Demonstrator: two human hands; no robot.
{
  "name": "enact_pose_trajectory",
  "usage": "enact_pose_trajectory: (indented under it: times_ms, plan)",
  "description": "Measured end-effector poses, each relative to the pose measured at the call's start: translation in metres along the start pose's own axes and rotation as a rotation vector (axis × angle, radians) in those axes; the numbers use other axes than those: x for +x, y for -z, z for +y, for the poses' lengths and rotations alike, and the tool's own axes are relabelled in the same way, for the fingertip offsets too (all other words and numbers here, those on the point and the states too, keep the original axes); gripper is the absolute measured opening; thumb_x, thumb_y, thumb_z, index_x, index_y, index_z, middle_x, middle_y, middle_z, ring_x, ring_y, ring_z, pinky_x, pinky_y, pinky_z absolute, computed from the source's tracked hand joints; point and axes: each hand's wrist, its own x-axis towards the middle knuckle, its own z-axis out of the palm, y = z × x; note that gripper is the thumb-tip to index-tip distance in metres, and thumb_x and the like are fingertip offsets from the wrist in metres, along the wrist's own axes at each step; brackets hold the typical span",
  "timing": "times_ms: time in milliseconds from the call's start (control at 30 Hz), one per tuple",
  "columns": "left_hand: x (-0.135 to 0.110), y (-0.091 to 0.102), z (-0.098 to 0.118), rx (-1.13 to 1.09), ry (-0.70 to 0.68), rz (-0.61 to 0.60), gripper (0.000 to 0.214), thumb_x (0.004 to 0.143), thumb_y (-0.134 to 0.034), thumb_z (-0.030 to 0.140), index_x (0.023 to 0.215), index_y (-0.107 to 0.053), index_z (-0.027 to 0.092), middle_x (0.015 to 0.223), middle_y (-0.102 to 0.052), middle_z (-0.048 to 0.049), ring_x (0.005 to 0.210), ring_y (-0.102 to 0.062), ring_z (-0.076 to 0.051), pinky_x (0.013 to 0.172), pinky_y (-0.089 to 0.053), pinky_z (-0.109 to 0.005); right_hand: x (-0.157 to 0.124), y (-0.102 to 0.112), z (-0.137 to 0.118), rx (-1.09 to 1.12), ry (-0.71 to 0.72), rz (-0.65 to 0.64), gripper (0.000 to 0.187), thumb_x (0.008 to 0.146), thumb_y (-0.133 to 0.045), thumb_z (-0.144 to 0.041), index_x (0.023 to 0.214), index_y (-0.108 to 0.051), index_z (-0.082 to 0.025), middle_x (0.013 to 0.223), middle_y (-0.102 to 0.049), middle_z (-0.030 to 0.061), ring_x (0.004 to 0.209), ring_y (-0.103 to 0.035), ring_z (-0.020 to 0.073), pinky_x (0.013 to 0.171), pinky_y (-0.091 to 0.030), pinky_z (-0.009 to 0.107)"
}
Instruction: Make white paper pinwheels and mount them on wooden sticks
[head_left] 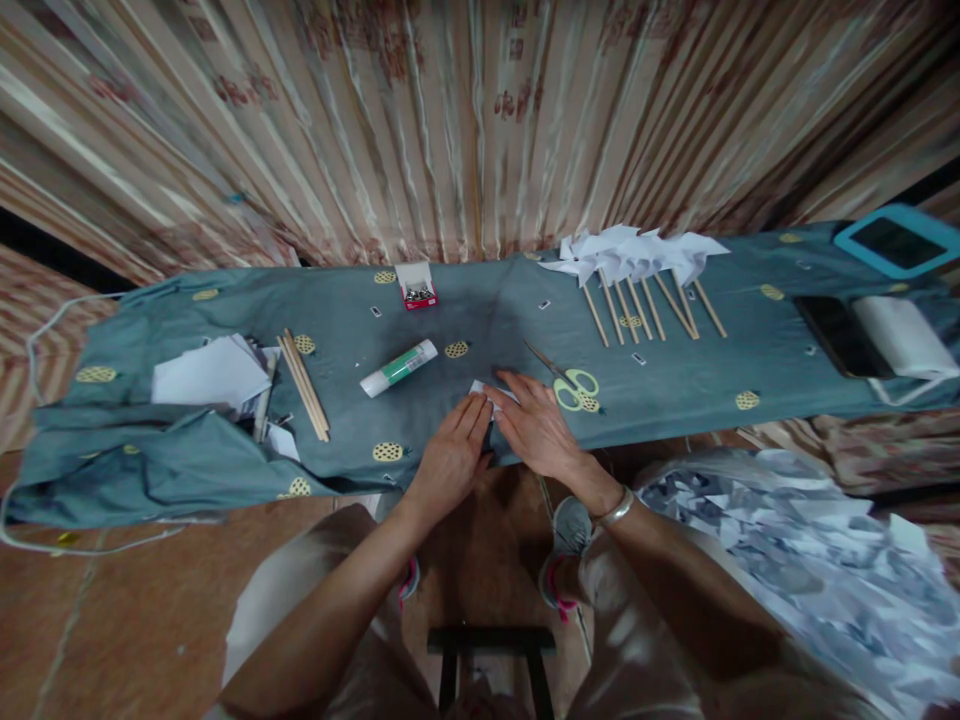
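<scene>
A small piece of white paper [496, 398] lies at the table's near edge, partly covered by both hands. My left hand [454, 455] presses on its left side, fingers drawn together and closed on it. Spread over the paper's right side is my right hand [536, 425], open, with its fingers stretched out. Green-handled scissors [574, 385] rest just beyond my right hand. A glue stick [399, 368] with a green label lies to the upper left of my left hand.
Pinwheel-like folded white papers on sticks [637, 255] lie at the back right. A small box of metal pieces [417, 288], loose wooden sticks [303, 385] and a paper stack [210, 372] are leftward. A phone [840, 335] lies far right; a bag of folded papers [810, 560] stands below.
</scene>
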Motion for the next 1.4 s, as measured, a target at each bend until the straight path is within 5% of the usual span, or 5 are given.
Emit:
enact_pose_trajectory:
  times_ms: [1400]
  plan:
    - [0.0004,-0.0010,0.0018,0.041,0.020,0.027,0.067,0.080,-0.067,0.017,0.141,-0.042,0.004,0.152,-0.042,-0.0238,0.144,-0.035,-0.036,0.115,-0.037,-0.051,0.0049,0.0028,-0.0041,0.003,-0.023,-0.024,0.045,0.101,-0.035,-0.029,0.141,-0.052,-0.020,0.146,-0.048,0.0157,0.127,-0.044,0.0307,0.098,-0.042,0.046]
